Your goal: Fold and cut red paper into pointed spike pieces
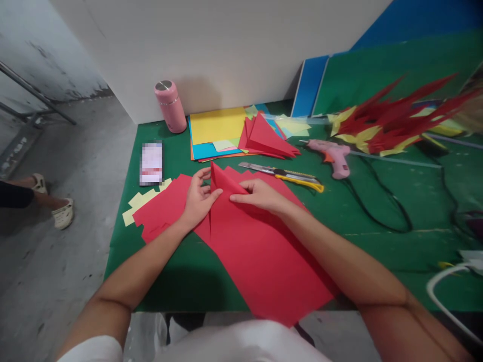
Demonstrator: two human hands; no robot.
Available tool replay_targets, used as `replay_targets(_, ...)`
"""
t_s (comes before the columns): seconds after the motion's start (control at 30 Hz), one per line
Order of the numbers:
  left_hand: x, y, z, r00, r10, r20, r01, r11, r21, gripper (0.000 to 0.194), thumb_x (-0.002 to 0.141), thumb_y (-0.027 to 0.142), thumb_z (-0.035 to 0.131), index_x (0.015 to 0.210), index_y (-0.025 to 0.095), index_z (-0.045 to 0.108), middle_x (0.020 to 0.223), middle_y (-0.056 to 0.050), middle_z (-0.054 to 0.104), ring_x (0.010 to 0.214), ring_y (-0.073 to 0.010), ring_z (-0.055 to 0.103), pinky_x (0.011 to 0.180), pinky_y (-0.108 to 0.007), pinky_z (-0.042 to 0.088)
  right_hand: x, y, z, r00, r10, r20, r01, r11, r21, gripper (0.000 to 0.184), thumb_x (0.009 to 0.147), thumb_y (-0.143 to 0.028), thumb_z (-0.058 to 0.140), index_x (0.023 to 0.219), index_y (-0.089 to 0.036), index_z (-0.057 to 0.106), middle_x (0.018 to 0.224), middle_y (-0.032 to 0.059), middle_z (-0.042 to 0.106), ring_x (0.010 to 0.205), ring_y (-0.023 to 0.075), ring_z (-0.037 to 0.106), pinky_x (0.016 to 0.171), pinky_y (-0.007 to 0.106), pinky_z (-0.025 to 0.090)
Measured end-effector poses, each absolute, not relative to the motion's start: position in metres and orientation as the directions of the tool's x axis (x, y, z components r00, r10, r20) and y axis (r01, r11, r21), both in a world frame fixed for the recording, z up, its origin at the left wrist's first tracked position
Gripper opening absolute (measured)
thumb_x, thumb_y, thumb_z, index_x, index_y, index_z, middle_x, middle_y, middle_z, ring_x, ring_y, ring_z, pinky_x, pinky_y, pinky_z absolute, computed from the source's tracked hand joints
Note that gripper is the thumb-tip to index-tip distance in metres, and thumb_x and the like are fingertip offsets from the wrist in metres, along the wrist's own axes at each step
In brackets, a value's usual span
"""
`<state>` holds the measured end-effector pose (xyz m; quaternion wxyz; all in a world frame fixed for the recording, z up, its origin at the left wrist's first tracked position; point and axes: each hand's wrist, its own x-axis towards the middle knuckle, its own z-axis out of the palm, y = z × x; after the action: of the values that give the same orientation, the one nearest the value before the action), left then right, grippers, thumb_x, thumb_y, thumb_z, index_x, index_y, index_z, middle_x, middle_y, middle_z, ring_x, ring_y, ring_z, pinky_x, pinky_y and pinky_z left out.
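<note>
A large sheet of red paper slants across the near part of the table, its lower corner past the front edge. Its top end is bent over into a pointed fold. My left hand pinches the left side of that fold between thumb and fingers. On the right side, my right hand grips the folded edge, thumb in front. More red paper with notched edges lies under and left of my hands. Just beyond my right hand rests a utility knife with a yellow handle.
A pink bottle, a phone, coloured paper sheets and folded red pieces lie at the back. To the right are a pink glue gun with a cord and a red-yellow paper flame. Another person's feet show at left.
</note>
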<state>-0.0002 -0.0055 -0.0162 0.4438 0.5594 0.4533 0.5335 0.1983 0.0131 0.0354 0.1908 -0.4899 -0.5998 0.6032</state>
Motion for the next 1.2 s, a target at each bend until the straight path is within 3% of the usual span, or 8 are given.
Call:
replay_targets(0.13, -0.001, -0.007, -0.014, 0.023, 0.988, 0.154, 0.012, -0.155, 0.988, 0.056, 0.08, 0.04, 0.076, 0.125, 0.025, 0.045, 0.099, -0.003, 0.061, 0.084, -0.015, 0.065, 0.074, -0.029, 0.055, 0.196, 0.012, 0.034, -0.4, 0.834, -0.381, 0.288, -0.28, -0.916, 0.042, 0.063, -0.055, 0.078, 0.079, -0.017, 0.068, 0.073, 0.0003, 0.063, 0.063, 0.0147, 0.056, 0.055, 0.026, 0.041)
replay_targets(0.27, -0.002, -0.006, -0.012, 0.017, 0.989, 0.145, 0.025, -0.145, 0.989, 0.053, 0.079, 0.035, 0.077, 0.121, 0.023, 0.047, 0.087, 0.001, 0.06, 0.076, -0.0115, 0.061, 0.069, -0.024, 0.053, 0.195, 0.013, 0.028, -0.351, 0.865, -0.358, 0.255, -0.279, -0.926, 0.042, 0.061, -0.054, 0.08, 0.073, -0.017, 0.065, 0.071, 0.0007, 0.063, 0.063, 0.0151, 0.056, 0.055, 0.026, 0.042)
replay_targets(0.63, -0.003, -0.007, -0.011, 0.026, 0.994, 0.105, 0.012, -0.105, 0.994, 0.053, 0.075, 0.037, 0.08, 0.115, 0.022, 0.05, 0.085, 0.002, 0.062, 0.077, -0.012, 0.064, 0.071, -0.027, 0.056, 0.192, 0.013, 0.022, -0.312, 0.893, -0.324, 0.166, -0.285, -0.944, 0.045, 0.058, -0.053, 0.084, 0.081, -0.018, 0.067, 0.08, 0.0027, 0.068, 0.071, 0.0178, 0.06, 0.062, 0.029, 0.048)
replay_targets(0.9, -0.004, -0.006, -0.014, 0.062, 0.995, 0.077, 0.023, -0.079, 0.997, 0.052, 0.074, 0.044, 0.08, 0.11, 0.023, 0.05, 0.085, 0.0, 0.065, 0.08, -0.0145, 0.069, 0.074, -0.029, 0.058, 0.203, 0.02, 0.032, -0.372, 0.818, -0.438, 0.248, -0.367, -0.897, 0.045, 0.055, -0.057, 0.085, 0.059, -0.02, 0.059, 0.057, -0.0039, 0.052, 0.053, 0.0104, 0.042, 0.049, 0.025, 0.032)
replay_targets(1.2, -0.004, -0.007, -0.014, 0.096, 0.99, 0.103, 0.013, -0.104, 0.994, 0.048, 0.076, 0.04, 0.078, 0.111, 0.022, 0.05, 0.086, 0.0, 0.065, 0.081, -0.0139, 0.068, 0.076, -0.029, 0.058, 0.197, 0.018, 0.029, -0.328, 0.855, -0.401, 0.157, -0.37, -0.916, 0.041, 0.048, -0.049, 0.088, 0.066, -0.02, 0.067, 0.065, -0.0033, 0.061, 0.06, 0.0121, 0.05, 0.058, 0.027, 0.039)
